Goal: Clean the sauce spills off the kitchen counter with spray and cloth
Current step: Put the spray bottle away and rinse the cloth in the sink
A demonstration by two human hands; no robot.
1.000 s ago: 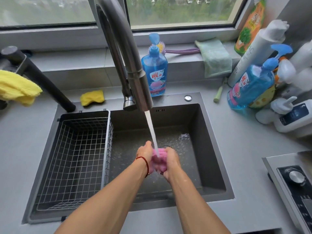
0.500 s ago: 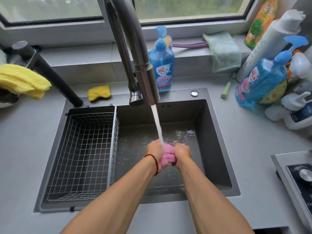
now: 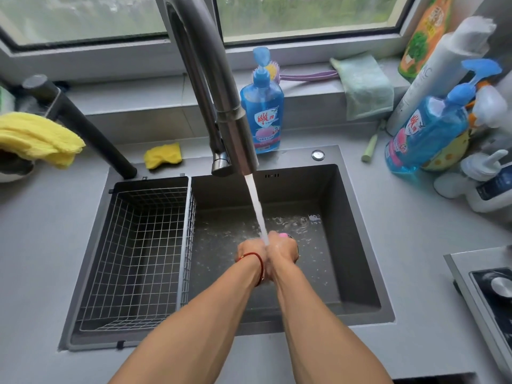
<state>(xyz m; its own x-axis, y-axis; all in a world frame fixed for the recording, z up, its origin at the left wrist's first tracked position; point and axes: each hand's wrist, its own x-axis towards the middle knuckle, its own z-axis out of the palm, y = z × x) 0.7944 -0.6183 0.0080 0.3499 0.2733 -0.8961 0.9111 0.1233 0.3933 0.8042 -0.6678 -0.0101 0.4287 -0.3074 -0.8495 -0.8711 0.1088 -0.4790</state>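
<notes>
Two hands meet over the sink (image 3: pixel 357 245), pressed close together under the one stream of water (image 3: pixel 257 209) that falls from the tall steel faucet (image 3: pixel 221 106). The left hand (image 3: pixel 250 252), with a red string at its wrist, and the right hand (image 3: pixel 282 250) are both curled inward around a pink cloth (image 3: pixel 283 235); only a small pink edge shows above the right knuckles, so how much of it each hand holds is hard to tell. The hands and the cloth sit low in the right part of the basin, whose floor is wet and splashed. One wire basket (image 3: pixel 138 245) fills the left part of the sink.

On the grey counter (image 3: pixel 415 273) stand two blue pump bottles: one (image 3: pixel 261 112) just behind the faucet, another (image 3: pixel 426 134) at the right, leaning among white bottles. Behind the second rises one tall white cylinder (image 3: pixel 440 76). There are two yellow things: a small sponge (image 3: pixel 163 156) by the sink's back left corner and a larger yellow cloth (image 3: pixel 36 138) at the far left, beside a dark slanted tap (image 3: pixel 80 126). One pale green cloth (image 3: pixel 365 84) hangs over the window ledge, touching a purple-handled brush (image 3: pixel 304 76). A stove knob (image 3: pixel 501 284) shows at the right edge.
</notes>
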